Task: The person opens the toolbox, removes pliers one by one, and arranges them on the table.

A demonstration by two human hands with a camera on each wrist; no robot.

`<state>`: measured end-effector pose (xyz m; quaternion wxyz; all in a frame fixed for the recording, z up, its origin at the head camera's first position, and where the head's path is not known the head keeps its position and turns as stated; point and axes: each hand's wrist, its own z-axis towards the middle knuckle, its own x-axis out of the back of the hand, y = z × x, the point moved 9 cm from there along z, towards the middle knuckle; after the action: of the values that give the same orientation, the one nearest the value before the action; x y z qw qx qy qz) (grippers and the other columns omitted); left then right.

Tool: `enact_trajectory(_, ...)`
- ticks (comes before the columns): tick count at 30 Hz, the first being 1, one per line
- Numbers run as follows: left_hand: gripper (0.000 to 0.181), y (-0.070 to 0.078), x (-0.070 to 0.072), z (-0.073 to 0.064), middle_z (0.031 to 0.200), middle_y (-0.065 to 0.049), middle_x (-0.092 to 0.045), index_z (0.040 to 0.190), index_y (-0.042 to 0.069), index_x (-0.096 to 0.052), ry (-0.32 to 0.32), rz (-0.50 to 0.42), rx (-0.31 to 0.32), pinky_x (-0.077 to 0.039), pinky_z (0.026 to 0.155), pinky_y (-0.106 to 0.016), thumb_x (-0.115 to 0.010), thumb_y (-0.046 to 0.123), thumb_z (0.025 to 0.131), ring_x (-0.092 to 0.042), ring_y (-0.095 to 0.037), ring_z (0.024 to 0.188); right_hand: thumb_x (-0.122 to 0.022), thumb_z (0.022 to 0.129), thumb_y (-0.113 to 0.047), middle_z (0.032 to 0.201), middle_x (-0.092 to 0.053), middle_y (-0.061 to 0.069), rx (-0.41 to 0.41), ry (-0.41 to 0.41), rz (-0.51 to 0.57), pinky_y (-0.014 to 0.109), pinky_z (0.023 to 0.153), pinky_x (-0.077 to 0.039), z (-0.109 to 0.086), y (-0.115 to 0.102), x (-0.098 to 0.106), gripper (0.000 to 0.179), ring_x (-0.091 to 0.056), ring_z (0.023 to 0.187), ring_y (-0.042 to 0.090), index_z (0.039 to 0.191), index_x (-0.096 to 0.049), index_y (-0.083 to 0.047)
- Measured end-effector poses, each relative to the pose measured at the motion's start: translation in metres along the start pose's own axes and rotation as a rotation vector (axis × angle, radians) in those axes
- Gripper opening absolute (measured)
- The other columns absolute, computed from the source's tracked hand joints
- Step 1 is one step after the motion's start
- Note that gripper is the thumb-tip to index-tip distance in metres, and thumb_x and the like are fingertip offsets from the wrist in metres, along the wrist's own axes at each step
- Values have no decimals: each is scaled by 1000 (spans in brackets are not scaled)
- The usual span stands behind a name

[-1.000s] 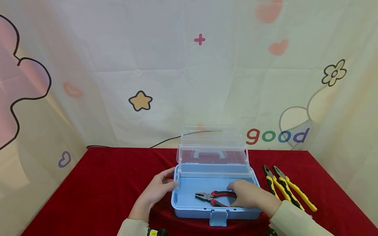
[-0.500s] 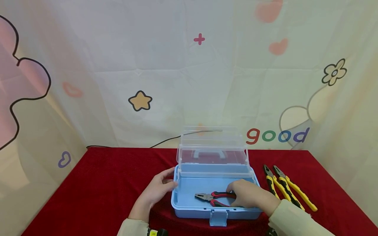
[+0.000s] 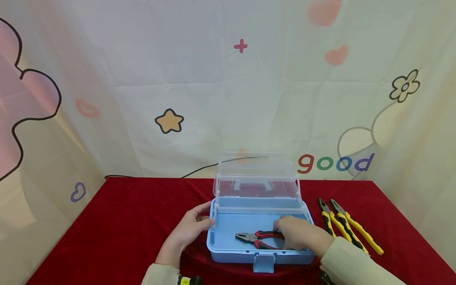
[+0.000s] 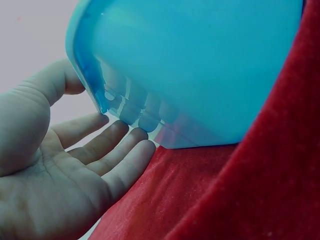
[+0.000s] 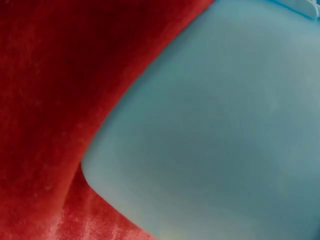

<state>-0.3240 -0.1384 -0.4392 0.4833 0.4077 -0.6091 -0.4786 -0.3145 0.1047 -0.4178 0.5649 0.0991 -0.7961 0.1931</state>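
A light-blue toolbox (image 3: 231, 221) lies open, its clear lid (image 3: 258, 168) raised at the back. Inside it, pliers (image 3: 251, 238) with red-and-black handles lie with their metal nose to the left. My right hand (image 3: 301, 234) reaches into the box and grips the handle ends, its fingertips partly hidden. At the box's left end is my left hand (image 3: 189, 229), with its thumb at the rim and its other fingers fairly straight along the outer wall, as the left wrist view shows. The right wrist view shows only the box wall (image 5: 210, 130) and red cloth.
Two pairs of yellow-and-black pliers, the left pair (image 3: 328, 217) and the right pair (image 3: 350, 225), lie to the right of the box, partly behind my right sleeve (image 3: 356, 261). A red cloth (image 3: 135, 221) covers the table. The box's front latch (image 3: 264, 263) hangs down. A printed curtain (image 3: 199, 79) stands behind.
My right wrist and sleeve have shifted very slightly left. The left hand, the toolbox and the red-and-black pliers stay practically where they were.
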Motion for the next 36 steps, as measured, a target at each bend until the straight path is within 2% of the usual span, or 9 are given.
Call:
enact_trajectory(5, 62, 0, -1, 0, 137, -16, -49, 144, 9, -38, -4, -9, -8, -55, 88, -39, -63, 17, 87, -61, -20, 102, -83, 67, -18, 78, -55, -2, -14, -20, -45, 35, 74, -50, 1, 1, -2, 32, -49, 74, 15, 91, -64, -11)
enact_trajectory(12, 62, 1, -1, 0, 138, -17, -48, 144, 8, -38, -13, -12, -17, -55, 88, -39, -62, 16, 88, -60, -20, 104, -86, 64, -26, 78, -57, -5, 8, -16, -34, 33, 72, -50, 1, 4, -1, 38, -50, 73, 12, 92, -63, -14)
enact_trajectory(23, 62, -2, 0, 1, 138, -16, -48, 144, 10, -38, -7, -3, 4, -54, 89, -39, -63, 17, 88, -61, -19, 102, -85, 64, -29, 89, -64, -6, 77, -33, 86, 35, 77, -52, -4, 8, 3, 48, -53, 80, 11, 104, -66, -11)
enact_trajectory(30, 62, -2, 1, 1, 138, -16, -48, 144, 9, -38, -8, -6, 1, -54, 89, -39, -63, 17, 88, -61, -20, 103, -84, 65, -31, 94, -64, -8, 167, -1, 130, 31, 71, -51, -9, 5, 11, 52, -54, 83, 11, 109, -66, -10)
enact_trajectory(36, 62, -2, 0, 1, 138, -16, -48, 144, 9, -38, -11, -11, 3, -54, 89, -39, -63, 18, 87, -61, -20, 103, -83, 65, -31, 103, -64, 0, 190, 29, 154, 32, 71, -52, -16, 5, 19, 60, -55, 86, 14, 116, -64, -6)
